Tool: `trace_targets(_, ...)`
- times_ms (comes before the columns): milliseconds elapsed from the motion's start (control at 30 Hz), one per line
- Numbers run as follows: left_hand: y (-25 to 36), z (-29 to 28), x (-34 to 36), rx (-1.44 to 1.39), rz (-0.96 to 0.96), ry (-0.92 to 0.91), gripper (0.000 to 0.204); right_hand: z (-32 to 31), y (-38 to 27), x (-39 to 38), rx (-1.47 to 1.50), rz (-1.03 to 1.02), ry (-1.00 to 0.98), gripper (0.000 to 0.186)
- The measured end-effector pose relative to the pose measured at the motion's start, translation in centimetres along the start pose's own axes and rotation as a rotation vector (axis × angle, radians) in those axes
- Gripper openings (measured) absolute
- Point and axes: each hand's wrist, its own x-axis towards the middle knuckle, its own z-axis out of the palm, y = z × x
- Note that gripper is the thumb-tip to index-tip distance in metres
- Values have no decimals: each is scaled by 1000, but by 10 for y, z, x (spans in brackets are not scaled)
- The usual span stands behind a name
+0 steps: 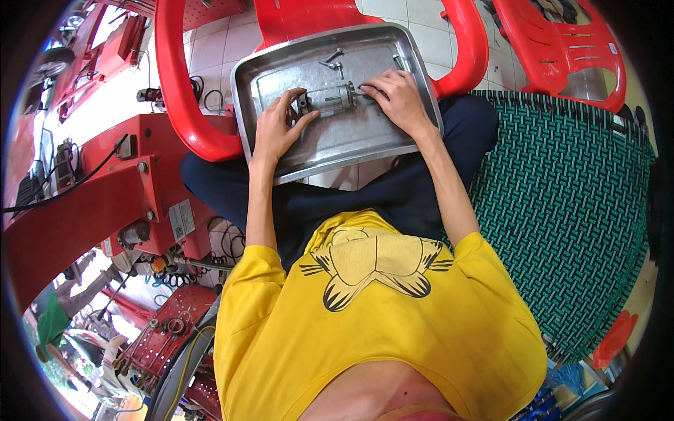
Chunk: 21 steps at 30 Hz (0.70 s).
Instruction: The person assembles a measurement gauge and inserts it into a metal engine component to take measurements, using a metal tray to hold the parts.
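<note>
A silver cylindrical metal part (331,99) lies across the steel tray (344,144), with a dark end block at its left and a thin rod at its right. My left hand (276,128) grips the block end, thumb on the near side and fingertips on the far side. At the other end, my right hand (399,102) pinches its fingers together by the rod; whatever small dark thing is between them is mostly hidden. Several loose bolts (336,54) lie beyond the part, and another bolt (399,62) is near the tray's far right.
Under the tray is a red plastic chair (460,49), its arms curving up on both sides. A second red chair (562,52) stands at the far right. Green woven seating (562,217) lies at my right. Red machinery (168,203) crowds my left, with cables near the floor.
</note>
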Motion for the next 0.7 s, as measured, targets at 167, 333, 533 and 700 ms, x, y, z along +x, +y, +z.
trace_targets(167,1,-2,0,23,-26,-28,56,-2,0,-2,10,25,-26,23)
trace_targets(333,2,-2,0,18,-18,-21,55,2,-2,0,-20,44,37,21)
trace_targets(533,0,1,-1,-18,28,32,55,-5,-2,-2,-17,66,-45,23)
trace_targets(700,-1,1,-1,-7,37,32,54,-3,-4,0,-32,60,-6,22)
